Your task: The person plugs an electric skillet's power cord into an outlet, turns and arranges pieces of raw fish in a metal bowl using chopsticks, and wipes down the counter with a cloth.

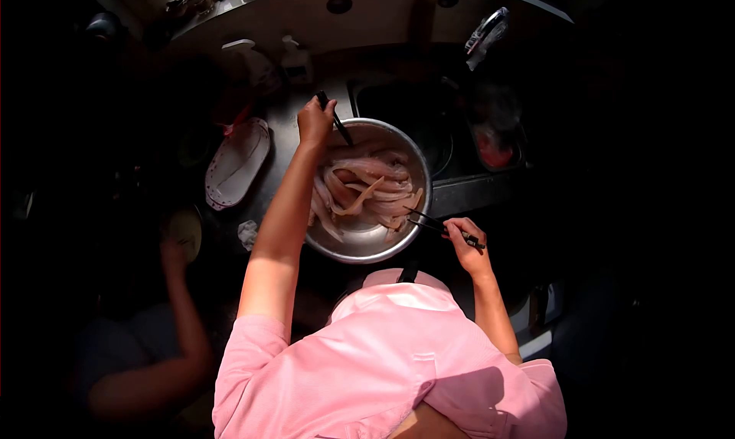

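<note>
A round metal basin (367, 249) holds a heap of long, pale pink, wet-looking pieces (371, 180), like raw fish. At its upper left rim, my left hand (315, 121) is closed around a dark, stick-like utensil (341, 127), whose lower end points into the basin; its exact kind is not clear. From the right, my right hand (465, 242) grips black chopsticks (429, 221). Their tips are slightly apart at the right edge of the pink pieces; whether they pinch one I cannot tell.
Left of the basin lies an oval white dish (237, 163) with a patterned rim, and a crumpled white tissue (247, 235). Behind stand pump bottles (296, 60) and a dark sink (394, 102). A container with something red (494, 150) sits right. Another person's hand (173, 254) holds a round yellowish object.
</note>
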Demonstrator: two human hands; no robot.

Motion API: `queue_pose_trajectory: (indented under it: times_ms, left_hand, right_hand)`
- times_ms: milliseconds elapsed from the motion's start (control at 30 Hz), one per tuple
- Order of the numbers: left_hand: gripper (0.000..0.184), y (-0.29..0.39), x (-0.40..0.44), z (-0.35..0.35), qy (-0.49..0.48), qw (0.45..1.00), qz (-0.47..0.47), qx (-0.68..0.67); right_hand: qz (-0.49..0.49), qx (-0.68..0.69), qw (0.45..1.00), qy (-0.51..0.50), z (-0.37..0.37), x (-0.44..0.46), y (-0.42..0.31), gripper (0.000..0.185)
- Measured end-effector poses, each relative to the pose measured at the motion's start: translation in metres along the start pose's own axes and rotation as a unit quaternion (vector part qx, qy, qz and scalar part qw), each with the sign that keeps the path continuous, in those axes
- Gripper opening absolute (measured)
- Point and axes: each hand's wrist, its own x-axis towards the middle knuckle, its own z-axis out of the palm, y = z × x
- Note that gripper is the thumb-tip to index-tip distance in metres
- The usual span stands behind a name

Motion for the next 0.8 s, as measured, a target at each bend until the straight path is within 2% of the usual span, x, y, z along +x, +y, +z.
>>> queue_pose_trajectory:
  times_ms: [100,200,367,433,567,600,667,700,800]
  left_hand:
    - [0.022,0.012,0.010,-0.007,0.014,1.000,-0.022,-0.002]
    - [0.023,0.028,0.017,-0.017,0.016,1.000,0.009,-0.018]
    - [0.023,0.005,-0.001,0.011,-0.016,0.999,0.024,0.031]
    - [0.023,-0.008,-0.008,0.023,-0.039,0.997,-0.047,-0.038]
    - [0.027,-0.007,0.006,0.023,-0.122,0.986,-0.113,-0.029]
    - [0.027,-0.011,0.010,0.027,-0.116,0.986,-0.115,-0.029]
    - [0.033,-0.022,0.019,0.043,-0.129,0.956,-0.216,-0.149]
    - [0.044,-0.026,0.021,0.046,-0.147,0.961,-0.203,-0.118]
    - [0.055,-0.041,0.009,0.059,-0.127,0.955,-0.184,-0.197]
  right_hand:
    - [-0.014,-0.018,1.000,-0.013,-0.007,0.011,0.004,0.012]
    - [-0.018,-0.030,0.999,-0.025,-0.008,0.022,0.003,0.012]
    - [-0.045,-0.016,0.999,-0.019,-0.006,0.036,-0.002,0.009]
    - [-0.045,-0.020,0.999,-0.023,-0.007,0.039,-0.001,0.009]
    - [-0.042,-0.010,0.998,-0.042,-0.008,0.042,0.011,0.009]
    - [-0.047,-0.010,0.998,-0.047,-0.008,0.044,0.013,0.009]
    - [-0.047,0.005,0.997,-0.062,-0.007,0.046,0.014,0.009]
    - [-0.051,0.005,0.996,-0.068,-0.007,0.048,0.013,0.009]
    - [-0.068,-0.004,0.994,-0.090,-0.004,0.054,0.003,0.009]
